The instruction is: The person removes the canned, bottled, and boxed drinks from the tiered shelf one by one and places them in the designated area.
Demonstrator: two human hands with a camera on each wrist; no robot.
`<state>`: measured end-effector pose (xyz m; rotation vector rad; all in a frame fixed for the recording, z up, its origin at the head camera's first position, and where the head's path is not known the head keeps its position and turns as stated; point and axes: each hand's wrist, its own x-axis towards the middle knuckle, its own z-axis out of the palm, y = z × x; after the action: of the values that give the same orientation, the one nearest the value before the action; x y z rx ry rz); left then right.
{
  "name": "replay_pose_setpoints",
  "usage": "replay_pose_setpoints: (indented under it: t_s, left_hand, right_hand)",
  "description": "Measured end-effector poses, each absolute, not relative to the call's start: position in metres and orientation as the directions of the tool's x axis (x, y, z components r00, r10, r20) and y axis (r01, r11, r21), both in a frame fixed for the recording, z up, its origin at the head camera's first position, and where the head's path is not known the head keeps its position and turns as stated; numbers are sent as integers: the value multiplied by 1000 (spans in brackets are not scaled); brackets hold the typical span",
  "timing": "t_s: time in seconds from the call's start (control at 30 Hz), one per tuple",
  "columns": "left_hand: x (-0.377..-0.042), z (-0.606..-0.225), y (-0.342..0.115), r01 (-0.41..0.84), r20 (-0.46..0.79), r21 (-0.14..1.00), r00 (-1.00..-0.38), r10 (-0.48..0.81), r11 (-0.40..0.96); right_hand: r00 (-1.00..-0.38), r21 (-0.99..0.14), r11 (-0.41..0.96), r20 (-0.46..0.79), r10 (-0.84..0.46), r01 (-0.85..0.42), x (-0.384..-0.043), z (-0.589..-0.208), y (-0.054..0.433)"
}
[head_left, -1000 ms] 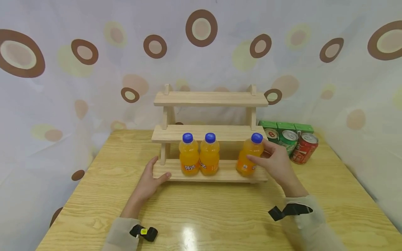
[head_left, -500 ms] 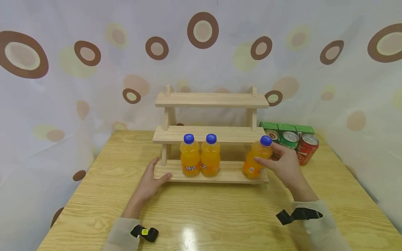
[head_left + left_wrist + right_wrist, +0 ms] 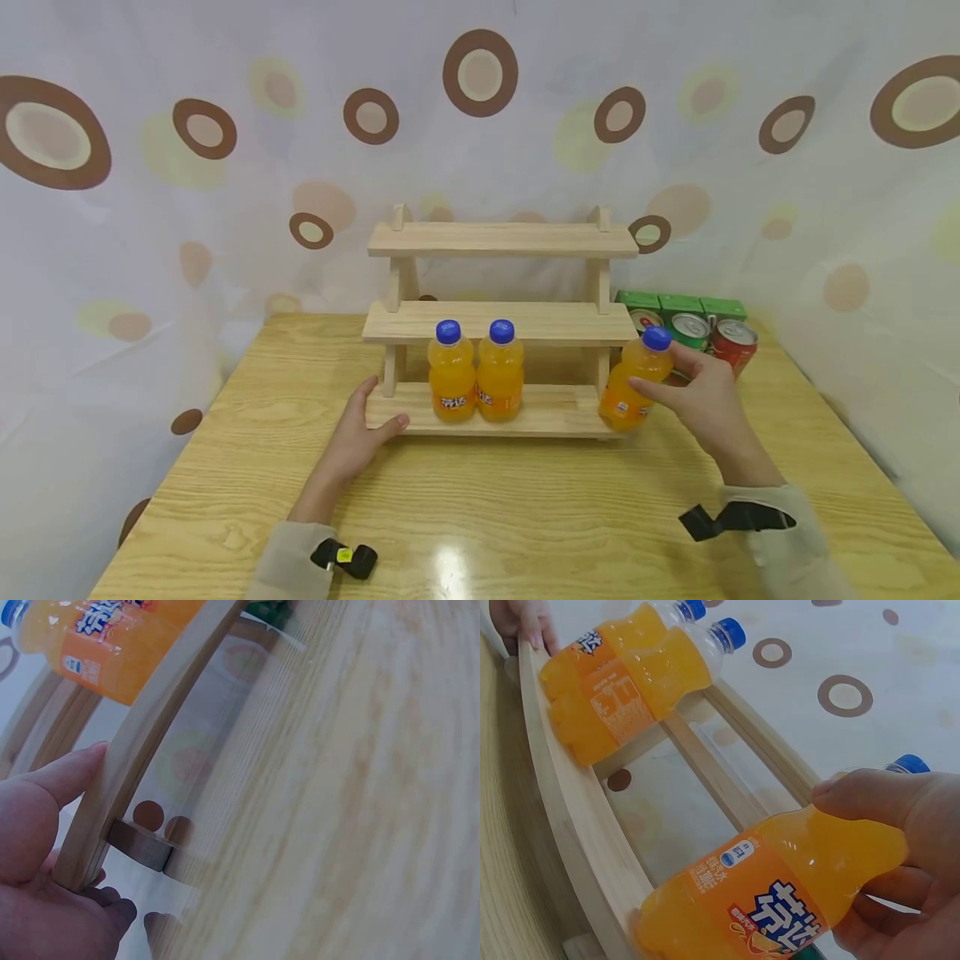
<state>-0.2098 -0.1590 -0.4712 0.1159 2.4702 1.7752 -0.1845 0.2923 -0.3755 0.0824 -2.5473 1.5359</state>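
My right hand (image 3: 701,402) holds an orange soda bottle (image 3: 636,379) with a blue cap, thumb on the near side and fingers behind. The bottle leans to the right, its base at the right end of the bottom board of a three-tier wooden display rack (image 3: 480,423). In the right wrist view the held bottle (image 3: 750,885) shows its label facing the camera. My left hand (image 3: 352,437) grips the left end of that bottom board (image 3: 120,787), thumb on top and fingers underneath. Two matching bottles, one left (image 3: 452,375) and one right (image 3: 500,375), stand side by side on the board.
Behind my right hand, a green can (image 3: 690,327), a red can (image 3: 735,340) and another can (image 3: 645,319) stand beside green boxes (image 3: 681,303). The rack's middle (image 3: 495,321) and top boards (image 3: 502,240) rise behind the bottles. A patterned cloth (image 3: 225,275) backs the wooden table (image 3: 420,500).
My right hand has slid the bottle rightward along the bottom board to its right end, tilting it to the right. The left hand keeps its grip on the rack.
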Motion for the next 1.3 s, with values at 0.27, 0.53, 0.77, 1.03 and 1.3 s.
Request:
replay_pose_setpoints:
  t_s: [0.27,0.53,0.77,1.03,1.3]
  left_hand:
    - [-212,-476,-161,18,-22,947,-993,120,321]
    - [-208,-469,-159,-8,-46,953,-992,119,304]
    - [-201,-453,-156,-20,-60,956,-990,129,292]
    - [-211,-475,-160,16,-21,949,-993,116,314]
    - [-212,-477,-160,12,-26,946,-993,111,323]
  right_hand:
    - [-979,-861,491,191,72,-132,-184,-377,307]
    - [-972,-849,510,215,94,-138,-186,-377,316]
    - [-966,-818,566,219,141,-102,-187,-376,321]
    - [-965,-843,535,176,195,-46,-198,-387,325]
    - [-958,-854,513,210,196,-82,-209,-405,326]
